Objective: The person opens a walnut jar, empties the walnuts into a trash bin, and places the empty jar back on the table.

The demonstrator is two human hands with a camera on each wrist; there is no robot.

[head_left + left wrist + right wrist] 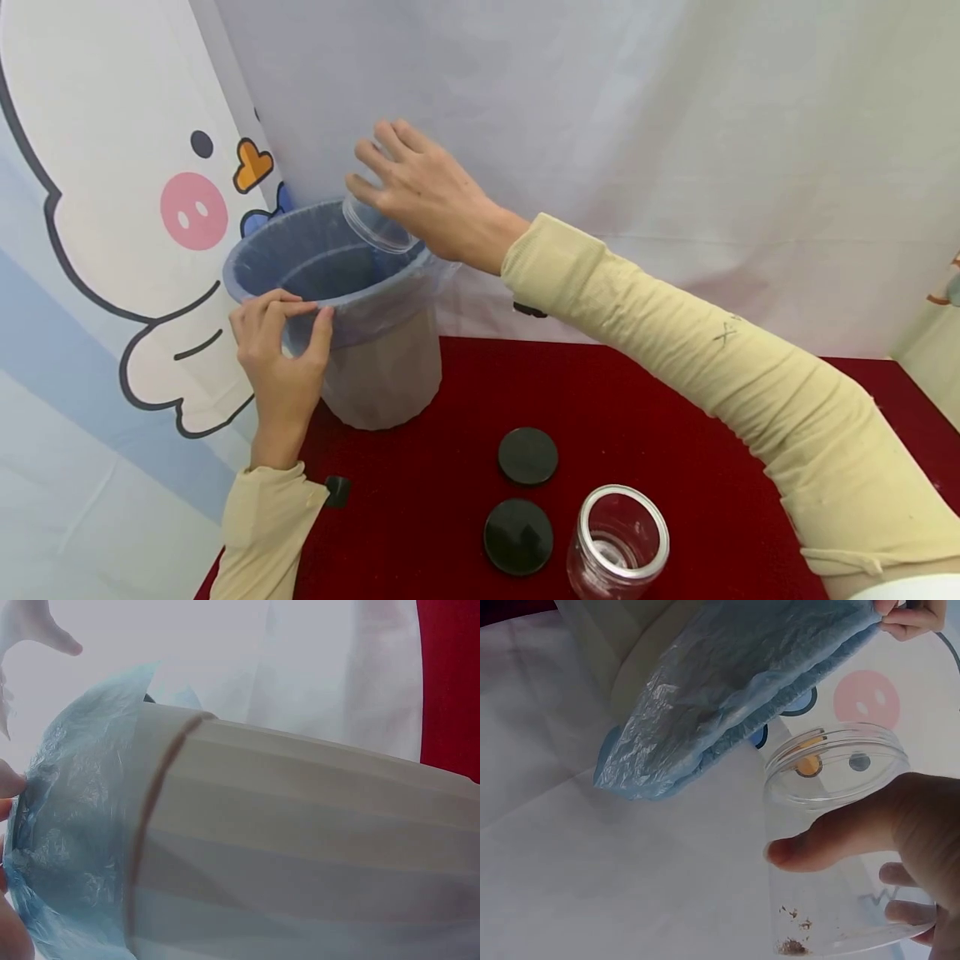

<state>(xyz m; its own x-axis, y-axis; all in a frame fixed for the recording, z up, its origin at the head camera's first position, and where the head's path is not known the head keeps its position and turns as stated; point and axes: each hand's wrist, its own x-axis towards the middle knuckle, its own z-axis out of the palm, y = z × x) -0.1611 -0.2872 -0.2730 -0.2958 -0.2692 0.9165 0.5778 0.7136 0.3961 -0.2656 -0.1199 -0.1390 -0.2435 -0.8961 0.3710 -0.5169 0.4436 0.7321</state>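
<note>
A clear jar [381, 229] is in my right hand [435, 196], tipped mouth-down over a trash can [386, 371] at the back left. In the right wrist view, brown crumbs [793, 946] cling near the base of the jar [810, 881], and my thumb and fingers wrap round its side. A blue plastic liner [258, 250] covers the can's rim. My left hand [277, 379] grips the near rim through that liner, fingers over the edge. From the left wrist, the can's ribbed pale wall [300, 817] and the bunched liner [75, 832] fill the view.
Two black round lids [528, 456] lie on the dark red tabletop [420, 500]. A second clear jar [618, 542], uncovered, stands right of them. Behind hangs a white curtain [637, 125], and a cartoon-printed sheet [112, 208] borders the left.
</note>
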